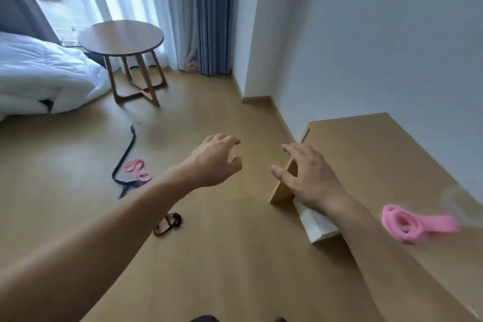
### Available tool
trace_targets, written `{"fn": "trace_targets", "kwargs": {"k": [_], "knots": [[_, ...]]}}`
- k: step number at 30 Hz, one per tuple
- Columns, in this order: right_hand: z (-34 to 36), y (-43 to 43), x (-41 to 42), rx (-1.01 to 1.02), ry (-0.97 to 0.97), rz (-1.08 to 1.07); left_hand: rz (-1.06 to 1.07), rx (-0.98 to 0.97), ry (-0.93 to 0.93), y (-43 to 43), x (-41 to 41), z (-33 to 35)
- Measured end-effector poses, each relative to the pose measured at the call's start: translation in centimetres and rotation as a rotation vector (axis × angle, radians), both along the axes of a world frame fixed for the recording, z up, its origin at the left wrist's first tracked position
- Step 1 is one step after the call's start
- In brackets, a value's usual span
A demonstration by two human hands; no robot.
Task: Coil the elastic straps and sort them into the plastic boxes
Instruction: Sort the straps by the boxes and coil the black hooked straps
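Plainly, the floor (235, 256) is holding a long black strap (126, 155), pink loops (137, 170) and a dark coil (167, 224) well apart from the desk (379, 154). There the pink coil (403, 222) is lying unboxed and, I judge, risking unrolling or being knocked off. The left hand (217, 162) and right hand (309, 179) are reaching forward spread wide, holding nothing.
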State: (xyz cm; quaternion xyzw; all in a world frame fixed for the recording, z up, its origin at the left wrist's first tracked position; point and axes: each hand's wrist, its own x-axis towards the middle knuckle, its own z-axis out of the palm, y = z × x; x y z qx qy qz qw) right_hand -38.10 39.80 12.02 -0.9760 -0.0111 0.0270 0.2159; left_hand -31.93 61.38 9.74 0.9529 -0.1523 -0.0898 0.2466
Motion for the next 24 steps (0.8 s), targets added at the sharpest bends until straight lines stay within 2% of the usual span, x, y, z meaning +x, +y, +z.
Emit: {"fn": "trace_targets", "kwargs": {"k": [7,14,20,24], "knots": [[-1.5,8.2,7.7,0.034,0.041,0.353,0.311,-0.013,0.032,10.3,0.5,-2.2],[-2.5,12.9,15.8,0.114,0.077,0.623,0.611,-0.046,-0.003,14.8,1.4,-1.7],[-5.5,17.1,22.2,0.081,0.151,0.755,0.765,-0.117,0.08,17.9,3.1,-5.5],[-10.1,21.6,26.9,-0.024,0.216,0.799,0.797,-0.15,0.165,21.3,7.5,-10.4]]}}
